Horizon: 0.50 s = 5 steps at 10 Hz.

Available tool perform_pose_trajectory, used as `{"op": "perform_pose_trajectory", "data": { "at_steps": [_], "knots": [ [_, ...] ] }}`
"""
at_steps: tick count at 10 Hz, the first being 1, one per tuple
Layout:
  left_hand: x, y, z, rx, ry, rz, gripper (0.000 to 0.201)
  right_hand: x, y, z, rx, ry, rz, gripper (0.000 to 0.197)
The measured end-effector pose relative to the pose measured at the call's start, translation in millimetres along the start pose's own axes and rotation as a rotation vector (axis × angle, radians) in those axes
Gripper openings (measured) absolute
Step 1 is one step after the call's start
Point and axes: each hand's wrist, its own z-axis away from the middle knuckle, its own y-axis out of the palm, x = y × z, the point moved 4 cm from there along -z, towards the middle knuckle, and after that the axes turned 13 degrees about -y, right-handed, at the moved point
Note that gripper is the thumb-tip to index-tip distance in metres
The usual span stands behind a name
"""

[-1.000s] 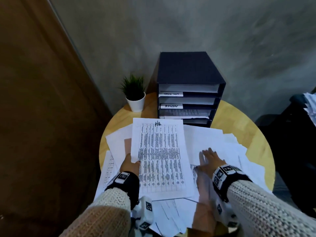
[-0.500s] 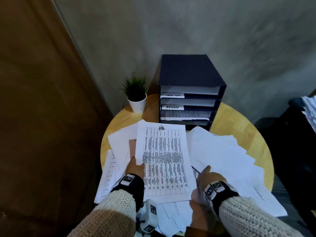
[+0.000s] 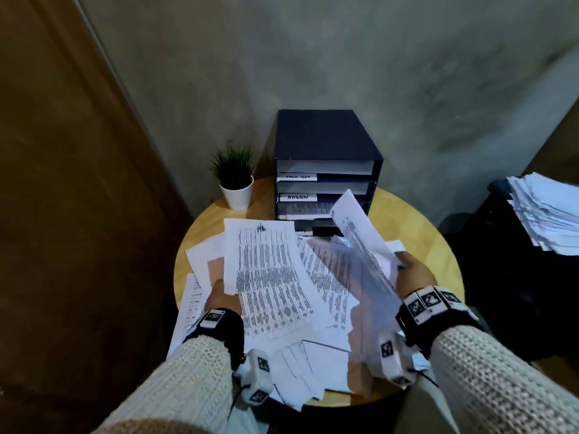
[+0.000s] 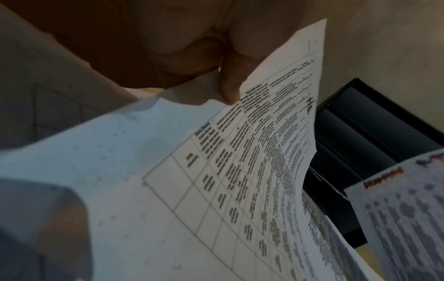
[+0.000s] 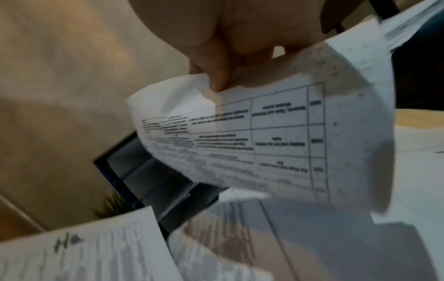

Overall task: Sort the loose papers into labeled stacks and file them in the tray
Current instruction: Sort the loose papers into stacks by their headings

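Observation:
Loose printed papers [image 3: 326,286] cover the round wooden table [image 3: 419,233]. My left hand [image 3: 221,286] pinches the left edge of a table-printed sheet [image 3: 266,277] with a handwritten mark at its top; the thumb [image 4: 229,85] lies on that sheet [image 4: 240,171]. My right hand [image 3: 404,264] grips a lifted, curled sheet [image 3: 360,239] above the pile's right side, with its fingers [image 5: 216,74] pinching the sheet's edge [image 5: 276,142]. The black file tray [image 3: 326,136] with labeled shelves stands at the back of the table.
A small potted plant [image 3: 235,183] stands left of the tray. A tall stack of paper [image 3: 551,214] rests on a dark surface at the far right. A brown door [image 3: 62,183] fills the left; a grey wall rises behind the table.
My right hand went from lying flat on the blank sheets to gripping paper and raising it on the right, uncovering printed pages. The left hand kept its hold on the marked sheet.

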Motion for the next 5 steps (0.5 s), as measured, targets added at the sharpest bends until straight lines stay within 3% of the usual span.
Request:
{"op": "perform_pose_trajectory", "data": {
  "at_steps": [1, 2, 3, 4, 5],
  "knots": [
    [0, -3, -2, -0.036, 0.038, 0.078, 0.052, 8, -14, 1, -0.067, -0.107, -0.106, 0.037],
    [3, -7, 11, -0.030, 0.059, 0.114, 0.046, 14, -22, 7, -0.031, -0.174, -0.288, 0.035],
    [8, -8, 13, -0.002, 0.055, 0.081, 0.041, 11, -32, 14, -0.050, -0.127, -0.412, 0.042],
    [11, -7, 27, 0.010, 0.062, 0.040, 0.046, 7, -31, 30, 0.016, -0.018, -0.367, 0.035],
    [7, -2, 35, 0.061, 0.162, -0.033, 0.050, -4, -19, 40, 0.113, -0.020, -0.072, 0.037]
  ]
}}
